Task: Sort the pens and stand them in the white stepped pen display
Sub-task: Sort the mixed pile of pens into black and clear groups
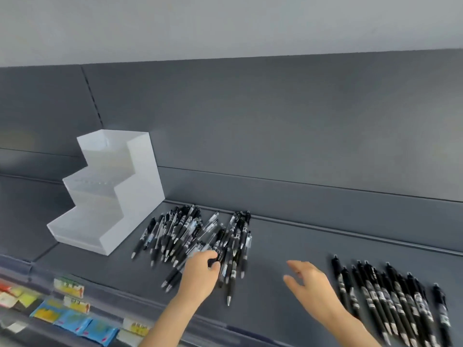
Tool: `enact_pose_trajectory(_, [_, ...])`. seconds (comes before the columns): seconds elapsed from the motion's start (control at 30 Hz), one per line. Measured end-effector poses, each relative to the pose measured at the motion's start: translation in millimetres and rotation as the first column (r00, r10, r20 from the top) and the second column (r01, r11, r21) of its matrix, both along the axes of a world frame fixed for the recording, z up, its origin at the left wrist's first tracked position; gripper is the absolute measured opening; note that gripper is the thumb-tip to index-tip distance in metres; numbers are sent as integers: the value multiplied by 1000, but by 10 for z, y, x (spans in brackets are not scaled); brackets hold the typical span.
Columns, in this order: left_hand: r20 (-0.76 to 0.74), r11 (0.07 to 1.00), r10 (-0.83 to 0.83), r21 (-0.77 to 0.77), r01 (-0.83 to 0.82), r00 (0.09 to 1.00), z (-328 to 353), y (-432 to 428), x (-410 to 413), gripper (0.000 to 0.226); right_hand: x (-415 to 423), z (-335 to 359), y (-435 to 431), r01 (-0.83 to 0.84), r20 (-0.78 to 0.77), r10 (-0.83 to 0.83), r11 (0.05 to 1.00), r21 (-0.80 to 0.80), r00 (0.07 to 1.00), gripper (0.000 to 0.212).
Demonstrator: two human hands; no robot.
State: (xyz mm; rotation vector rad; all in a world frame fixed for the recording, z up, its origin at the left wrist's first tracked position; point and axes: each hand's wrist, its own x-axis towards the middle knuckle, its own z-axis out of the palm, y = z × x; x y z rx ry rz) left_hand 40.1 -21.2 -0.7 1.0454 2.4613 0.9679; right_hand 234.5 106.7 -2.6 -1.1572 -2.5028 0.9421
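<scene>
A white stepped pen display (107,191) stands on the grey shelf (288,244) at the left, with no pens showing in its tiers. A loose heap of black and clear pens (190,234) lies just right of it. My left hand (201,272) reaches into the near edge of that heap, and its curled fingers pinch a black pen (217,260). My right hand (310,284) hovers above the shelf with spread fingers and holds nothing. Right of it lies a row of black pens (390,299) side by side, tips toward me.
The shelf's dark back panel (275,121) rises behind the pens. A price-tag rail (72,289) runs along the front edge. On the lower shelf at the bottom left lie blue and yellow packets (75,321).
</scene>
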Motion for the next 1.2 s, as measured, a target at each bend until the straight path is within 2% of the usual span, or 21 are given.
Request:
enact_pose_trajectory(0.13, [-36, 999, 4, 43, -3, 999, -23, -168, -486, 17, -505, 3, -230, 15, 6, -15, 1000, -25, 1000, 44])
enact_pose_trajectory(0.23, [-35, 999, 43, 29, -42, 998, -30, -253, -707, 31, -783, 37, -367, 9, 25, -7, 999, -51, 1000, 43])
enact_pose_trajectory(0.37, [-20, 996, 74, 53, -73, 997, -47, -293, -908, 33, -1056, 70, -424, -17, 43, 19, 999, -48, 999, 40])
enact_pose_trajectory(0.4, [-13, 995, 81, 54, -81, 997, -50, -299, -947, 33, -1106, 74, -424, -27, 35, 28, 999, -46, 999, 36])
enact_pose_trajectory(0.47, [-8, 993, 95, 64, -95, 995, -55, -315, -1023, 31, -1212, 70, -407, -36, 23, 36, 999, -37, 999, 14])
enact_pose_trajectory(0.53, [-13, 989, 113, 102, -111, 993, -41, -354, -1102, 26, -1342, 83, -387, -61, 37, 61, 998, -7, 997, 22])
enact_pose_trajectory(0.6, [0, 980, 144, 137, -143, 990, -23, -411, -1199, 28, -1507, 94, -347, -90, 39, 90, 996, 1, 995, 13])
enact_pose_trajectory(0.67, [0, 974, 170, 153, -168, 985, -26, -461, -1315, 28, -1681, 112, -339, -128, 29, 128, 992, -10, 991, 22])
enact_pose_trajectory(0.73, [-38, 973, 198, 126, -192, 980, -34, -449, -1433, 28, -1831, 120, -355, -169, 27, 170, 985, -35, 985, 34])
enact_pose_trajectory(0.8, [-65, 975, 207, 94, -201, 976, -46, -376, -1527, 26, -1951, 89, -350, -186, 55, 189, 981, -60, 980, 36])
enact_pose_trajectory(0.9, [-86, 982, 187, 40, -184, 979, -40, -220, -1630, 27, -2131, 44, -299, -162, 94, 169, 984, -79, 981, 20])
enact_pose_trajectory(1.03, [-92, 972, 190, -120, -200, 978, -24, -22, -1744, 41, -2404, 55, -261, -85, 176, 87, 996, -18, 981, 40])
enact_pose_trajectory(1.13, [-96, 959, 195, -191, -210, 976, -2, 94, -1783, 37, -2572, 26, -305, -88, 225, 92, 996, -25, 970, 45])
enact_pose_trajectory(1.2, [-93, 952, 188, -228, -205, 978, 20, 142, -1796, 43, -2649, 23, -327, -80, 222, 85, 996, -32, 971, 45])
